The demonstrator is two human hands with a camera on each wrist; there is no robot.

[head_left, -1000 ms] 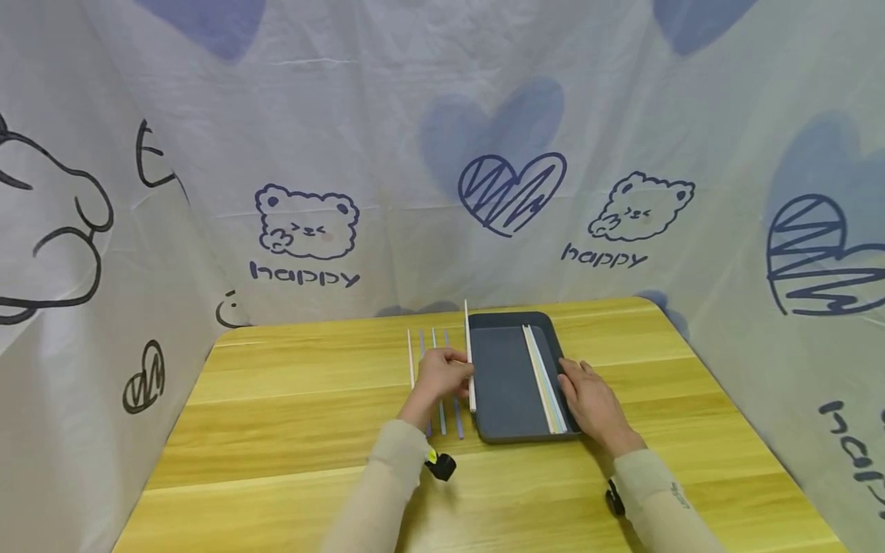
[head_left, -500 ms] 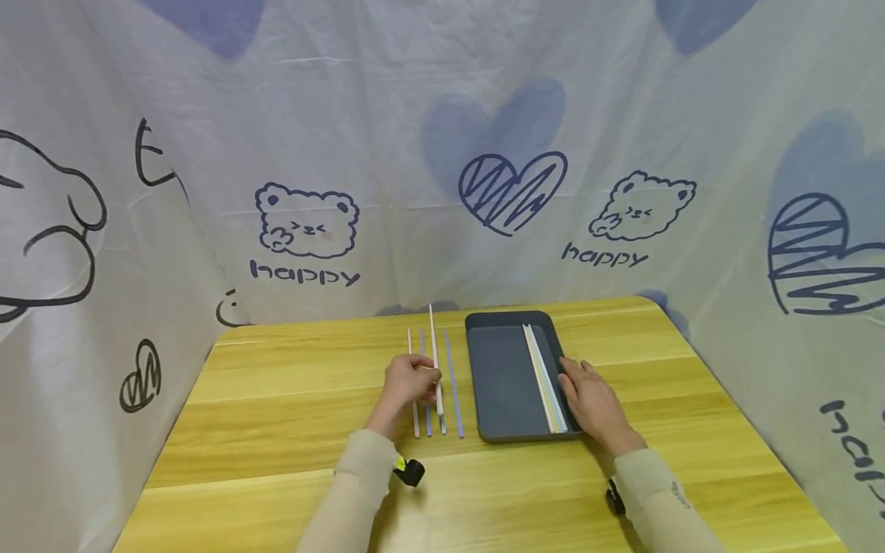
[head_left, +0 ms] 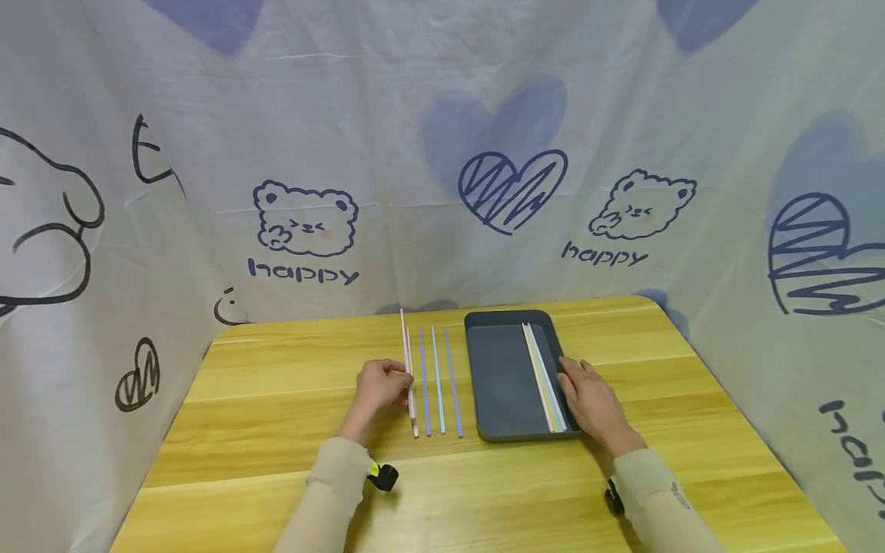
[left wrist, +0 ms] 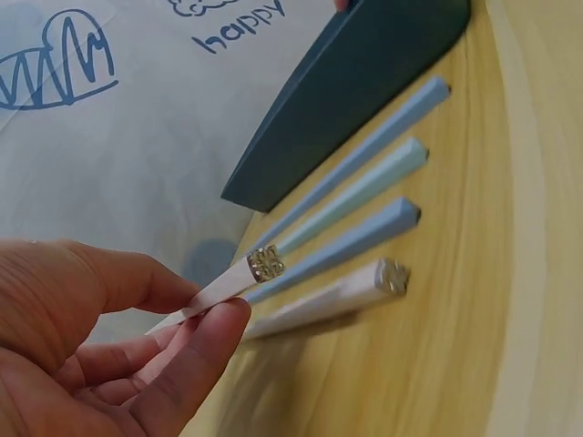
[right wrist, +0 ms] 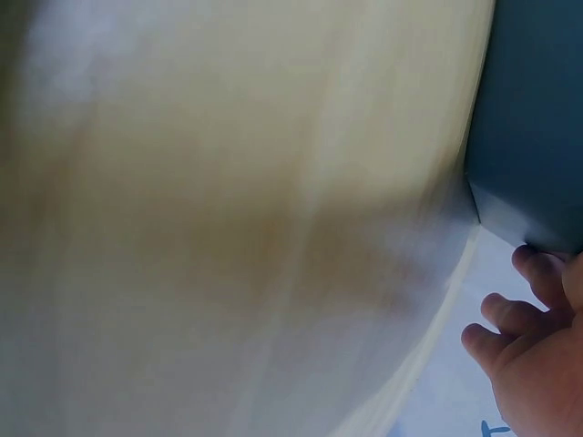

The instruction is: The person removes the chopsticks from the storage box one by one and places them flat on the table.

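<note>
My left hand (head_left: 380, 382) pinches a pale pink chopstick (left wrist: 223, 287) between thumb and fingers. Its square end has a patterned metallic tip. Close beneath it, a second pale pink chopstick (left wrist: 332, 302) lies on the table. To the right of that pair lie a blue chopstick (head_left: 425, 384), a pale green-blue one (head_left: 438, 384) and another blue one (head_left: 452, 384), roughly parallel. A dark grey tray (head_left: 498, 376) holds several light-coloured chopsticks (head_left: 542, 376) along its right side. At that side's rim rests my right hand (head_left: 594, 403), fingers relaxed; in the right wrist view a fingertip (right wrist: 526, 258) touches the tray.
The wood-grain table (head_left: 276, 430) extends around the tray and the row of chopsticks. White cloth (head_left: 387, 138) with blue hearts and bear drawings hangs behind the table and on both sides. A black wrist camera (head_left: 383, 477) sits by my left sleeve.
My left hand has moved left from the tray's left edge, across the row, carrying the pale pink chopstick to the leftmost one. The right hand and tray have stayed in place.
</note>
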